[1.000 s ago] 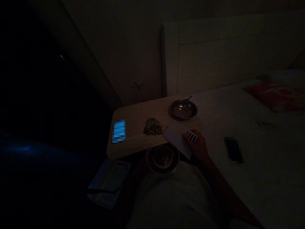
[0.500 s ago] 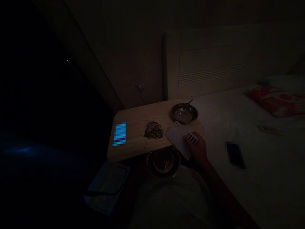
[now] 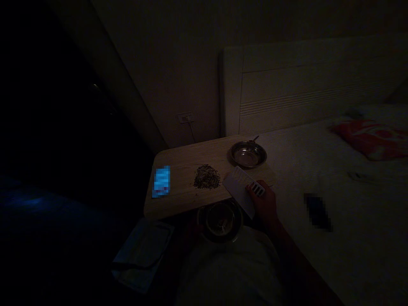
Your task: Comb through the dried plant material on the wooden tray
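The room is very dark. My right hand [image 3: 264, 199] is closed around a white flat plastic piece [image 3: 239, 187] with a row of slots along one edge, held over the table's front right part. Left of its tip, a loose pile of small dark seed-like bits [image 3: 206, 177] lies on the wooden table [image 3: 177, 159]. Below the table's front edge, by my lap, is a round metal bowl [image 3: 235, 231]; its contents are too dim to make out. My left hand [image 3: 194, 227], mostly lost in shadow, grips the bowl's left rim.
A shallow metal dish [image 3: 248, 155] with a thin utensil behind it sits at the table's back right. A glowing blurred screen [image 3: 161, 182] lies at the left. A pale bag [image 3: 143, 255] is lower left. The bed [image 3: 296, 170] adjoins the table, with a blurred dark object [image 3: 318, 212] on it.
The whole view has shifted slightly, so everything appears a little lower. Both hands keep their places, and the pile looks much the same.
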A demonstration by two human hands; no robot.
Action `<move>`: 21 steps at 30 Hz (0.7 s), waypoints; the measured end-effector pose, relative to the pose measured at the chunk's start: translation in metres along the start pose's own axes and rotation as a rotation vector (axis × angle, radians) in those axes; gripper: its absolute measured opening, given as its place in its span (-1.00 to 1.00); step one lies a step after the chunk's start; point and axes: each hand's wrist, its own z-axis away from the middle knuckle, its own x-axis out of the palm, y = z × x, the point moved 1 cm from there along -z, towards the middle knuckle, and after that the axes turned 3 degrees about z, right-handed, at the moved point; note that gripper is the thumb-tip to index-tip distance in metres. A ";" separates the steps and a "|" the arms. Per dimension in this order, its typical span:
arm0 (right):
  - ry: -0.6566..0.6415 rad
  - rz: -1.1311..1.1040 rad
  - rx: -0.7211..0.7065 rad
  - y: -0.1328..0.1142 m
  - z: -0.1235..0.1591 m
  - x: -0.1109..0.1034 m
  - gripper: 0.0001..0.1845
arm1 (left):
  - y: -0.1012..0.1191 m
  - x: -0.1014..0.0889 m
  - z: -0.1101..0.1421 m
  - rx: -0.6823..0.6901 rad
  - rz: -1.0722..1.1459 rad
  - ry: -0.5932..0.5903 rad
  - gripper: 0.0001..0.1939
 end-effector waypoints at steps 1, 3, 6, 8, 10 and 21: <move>0.010 -0.001 -0.004 0.000 0.000 0.000 -0.72 | 0.000 0.001 0.000 0.009 0.013 -0.009 -0.31; 0.015 -0.014 -0.010 -0.001 0.001 0.001 -0.72 | -0.001 0.001 0.000 0.036 0.048 -0.012 -0.31; -0.005 -0.022 -0.011 -0.002 0.002 0.002 -0.72 | -0.001 -0.001 0.001 0.044 0.053 -0.006 -0.34; -0.017 -0.017 -0.009 -0.001 0.003 0.003 -0.72 | 0.000 -0.002 0.002 0.022 0.034 -0.001 -0.38; -0.007 -0.013 -0.003 0.000 0.003 0.003 -0.72 | 0.002 -0.003 0.004 0.021 -0.001 0.019 -0.41; 0.010 0.023 -0.032 -0.007 0.002 0.007 -0.71 | -0.006 -0.010 -0.001 0.017 -0.041 0.033 -0.37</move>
